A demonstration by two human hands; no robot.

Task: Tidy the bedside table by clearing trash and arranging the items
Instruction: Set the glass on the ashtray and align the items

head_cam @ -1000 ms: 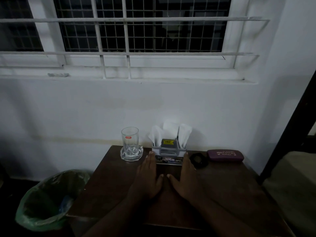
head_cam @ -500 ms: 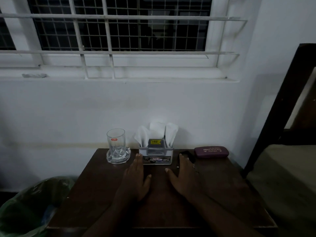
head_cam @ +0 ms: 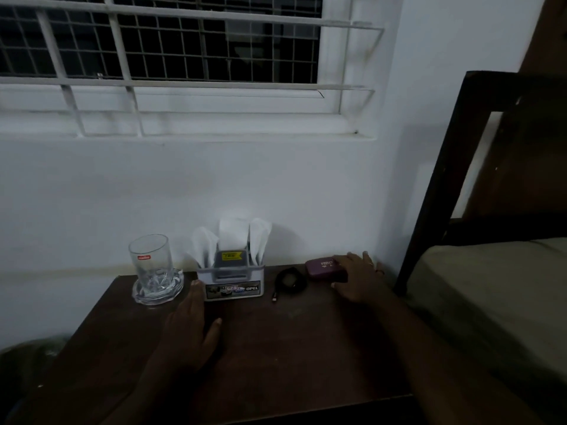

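Reaching farther right than half a second ago, right hand (head_cam: 357,279) now grasps purple case (head_cam: 323,267) at bedside table (head_cam: 291,348) rear; left hand (head_cam: 187,329) lies flat, touching holder (head_cam: 231,282) of napkins (head_cam: 233,237). Glass (head_cam: 149,265) stands in dish (head_cam: 158,291).

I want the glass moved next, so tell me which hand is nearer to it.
Left. The left hand lies flat on the table just right of the glass, beside the tissue holder. The right hand is far off, on the purple case.
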